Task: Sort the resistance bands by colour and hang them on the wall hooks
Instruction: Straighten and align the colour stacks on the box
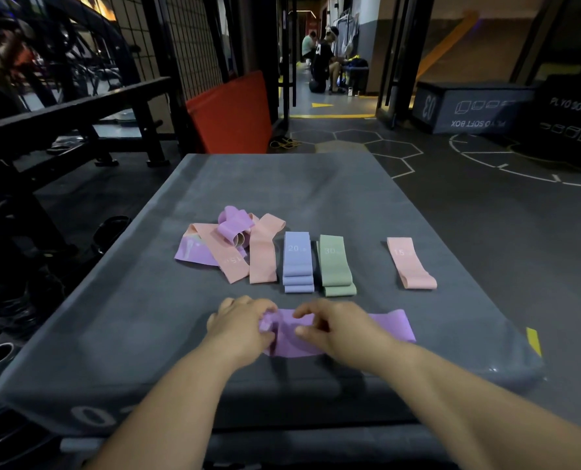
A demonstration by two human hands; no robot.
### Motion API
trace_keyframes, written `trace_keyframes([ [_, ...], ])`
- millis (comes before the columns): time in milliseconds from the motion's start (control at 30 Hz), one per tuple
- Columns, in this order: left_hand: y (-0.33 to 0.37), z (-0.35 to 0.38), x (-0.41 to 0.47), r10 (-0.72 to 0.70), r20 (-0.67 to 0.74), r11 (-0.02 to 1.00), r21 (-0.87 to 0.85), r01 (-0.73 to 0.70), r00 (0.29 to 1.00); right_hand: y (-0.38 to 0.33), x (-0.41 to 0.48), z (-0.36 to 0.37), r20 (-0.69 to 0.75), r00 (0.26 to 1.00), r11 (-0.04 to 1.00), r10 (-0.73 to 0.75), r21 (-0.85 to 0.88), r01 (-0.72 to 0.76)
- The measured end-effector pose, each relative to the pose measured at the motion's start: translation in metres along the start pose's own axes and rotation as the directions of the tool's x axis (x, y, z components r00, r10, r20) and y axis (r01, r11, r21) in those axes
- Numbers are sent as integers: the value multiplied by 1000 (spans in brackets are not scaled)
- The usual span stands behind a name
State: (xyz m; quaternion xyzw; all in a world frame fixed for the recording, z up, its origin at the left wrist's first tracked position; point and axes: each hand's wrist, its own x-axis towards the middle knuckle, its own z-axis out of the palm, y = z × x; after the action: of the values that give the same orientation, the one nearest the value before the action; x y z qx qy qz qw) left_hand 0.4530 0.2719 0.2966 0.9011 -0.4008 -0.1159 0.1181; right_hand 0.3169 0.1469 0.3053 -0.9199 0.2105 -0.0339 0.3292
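Purple band (pixel 391 325) in left hand (pixel 238 325), right hand (pixel 336 329), near box (pixel 140 334) edge.

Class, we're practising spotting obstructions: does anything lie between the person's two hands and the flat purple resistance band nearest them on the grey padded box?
Nothing visible does. The left hand and the right hand both hold the flat purple resistance band directly, on the grey padded box. No wall hooks are in view.

Dim gym with dark floor (pixel 486 232) marked in white hexagons and arcs. Grey padded box (pixel 214 184) in front, red mat (pixel 229 113) leaning against black wire grid (pixel 194 39), plyo soft box (pixel 469 106) far right, lit corridor (pixel 330 96) beyond
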Motion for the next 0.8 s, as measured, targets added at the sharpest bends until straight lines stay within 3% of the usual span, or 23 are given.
trace_keyframes([
  [200,5,5,2,91,-31,996,-12,-91,995,-2,9,16,39,998,997,42,-70,-39],
  [400,2,9,6,162,-39,961,-223,-167,986,5,11,11,8,999,999,50,-11,-50],
  [567,-4,9,10,151,17,966,-215,-144,988,19,5,-16,-53,987,954,149,270,-130],
  [700,-3,5,10,141,10,960,-247,-134,990,38,-1,-39,-81,978,830,193,545,-119],
  [800,0,5,10,149,17,951,-276,-138,989,48,-5,-50,-60,970,744,236,654,-140],
])
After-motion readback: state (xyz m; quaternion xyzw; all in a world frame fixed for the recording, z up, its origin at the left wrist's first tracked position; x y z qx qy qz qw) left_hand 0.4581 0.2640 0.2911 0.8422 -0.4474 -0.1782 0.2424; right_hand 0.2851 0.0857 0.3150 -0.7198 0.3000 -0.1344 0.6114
